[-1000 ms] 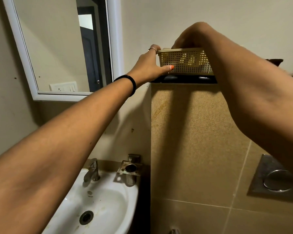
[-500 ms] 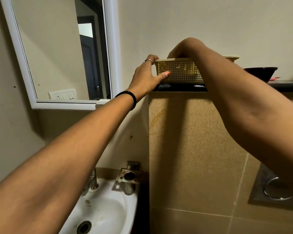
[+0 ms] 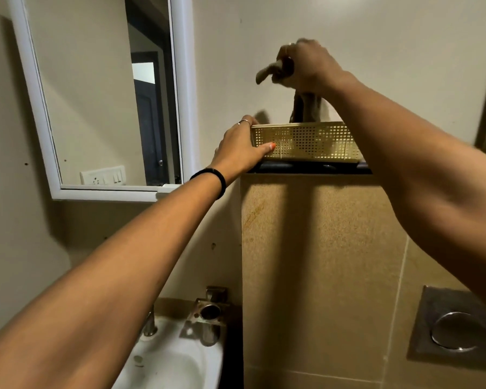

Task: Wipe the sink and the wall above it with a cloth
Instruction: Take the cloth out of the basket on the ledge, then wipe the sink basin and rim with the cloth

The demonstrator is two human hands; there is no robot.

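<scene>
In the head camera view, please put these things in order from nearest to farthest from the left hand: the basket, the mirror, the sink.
1. The basket: the left hand grips its left end, up on the dark shelf.
2. The mirror: on the wall, to the left of the hand.
3. The sink: far below, at the bottom of the view.

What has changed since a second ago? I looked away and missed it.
The right hand has risen out of the basket, drawing a cloth up in its grip; earlier it reached down inside. The left hand still steadies the basket's end on the dark ledge. The sink is untouched.
</scene>
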